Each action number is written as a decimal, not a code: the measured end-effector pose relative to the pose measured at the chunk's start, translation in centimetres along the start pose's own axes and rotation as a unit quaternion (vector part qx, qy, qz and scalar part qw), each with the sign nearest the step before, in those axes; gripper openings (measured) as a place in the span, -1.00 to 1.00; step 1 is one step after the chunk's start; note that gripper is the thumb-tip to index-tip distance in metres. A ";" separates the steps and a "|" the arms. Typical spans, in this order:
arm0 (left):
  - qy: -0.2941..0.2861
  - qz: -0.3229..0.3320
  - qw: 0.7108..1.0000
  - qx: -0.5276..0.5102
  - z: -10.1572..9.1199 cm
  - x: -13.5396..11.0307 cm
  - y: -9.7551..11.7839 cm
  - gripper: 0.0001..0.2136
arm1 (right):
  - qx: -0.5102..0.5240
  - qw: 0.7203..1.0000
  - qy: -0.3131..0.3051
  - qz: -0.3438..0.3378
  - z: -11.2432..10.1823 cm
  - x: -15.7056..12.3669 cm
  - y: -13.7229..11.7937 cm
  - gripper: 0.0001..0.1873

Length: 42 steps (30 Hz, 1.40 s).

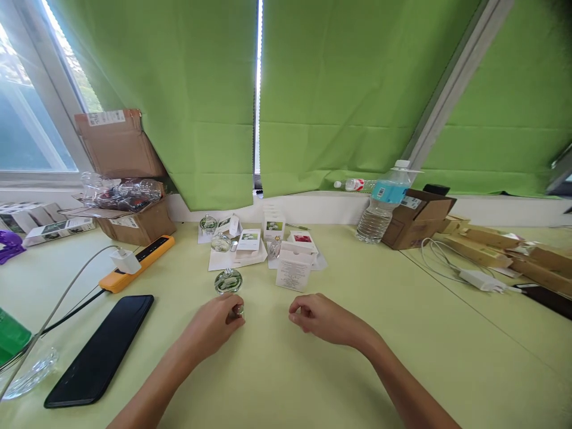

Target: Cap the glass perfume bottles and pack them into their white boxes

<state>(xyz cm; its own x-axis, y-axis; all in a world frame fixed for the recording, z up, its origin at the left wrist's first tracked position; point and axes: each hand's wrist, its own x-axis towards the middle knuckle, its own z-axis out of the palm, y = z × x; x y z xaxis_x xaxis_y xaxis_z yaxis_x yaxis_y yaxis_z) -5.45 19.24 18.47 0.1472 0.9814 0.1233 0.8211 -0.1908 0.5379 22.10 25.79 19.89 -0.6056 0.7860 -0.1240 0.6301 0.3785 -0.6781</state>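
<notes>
My left hand (217, 325) is closed, thumb and fingers curled around a small clear glassy piece (239, 310). Just beyond its knuckles stands a round glass bottle (228, 281) with a greenish look. Across a gap of tabletop, my right hand (324, 319) rests with fingers curled in and nothing showing between them. A white printed card flap (294, 273) is the nearest thing to it. Behind are small white boxes with flower pictures, one green-and-white (249, 239) and one red (302, 238). Another clear round bottle (221, 242) and a small glass ornament (275, 247) stand among them.
At left lie a black phone (100, 348), an orange power strip (134, 265) with a white charger, and a cardboard box (138, 226) of clear plastic. To the right are a large water bottle (382, 205), a brown carton (417, 220) and a corded white adapter (482, 280).
</notes>
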 end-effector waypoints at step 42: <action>0.170 -0.063 0.983 0.006 -1.6 0.8 -3.2 -0.57 | -0.139 0.959 0.162 -0.186 9.3 5.8 -3.5 -0.87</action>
<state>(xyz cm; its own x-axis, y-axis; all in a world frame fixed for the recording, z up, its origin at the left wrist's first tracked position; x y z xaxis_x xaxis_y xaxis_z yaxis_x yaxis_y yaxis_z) -8.85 20.57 18.22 -0.1478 0.9329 0.3284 0.8282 -0.0648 0.5567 11.84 24.49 14.81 -0.6592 0.6651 0.3510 0.5329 0.7424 -0.4060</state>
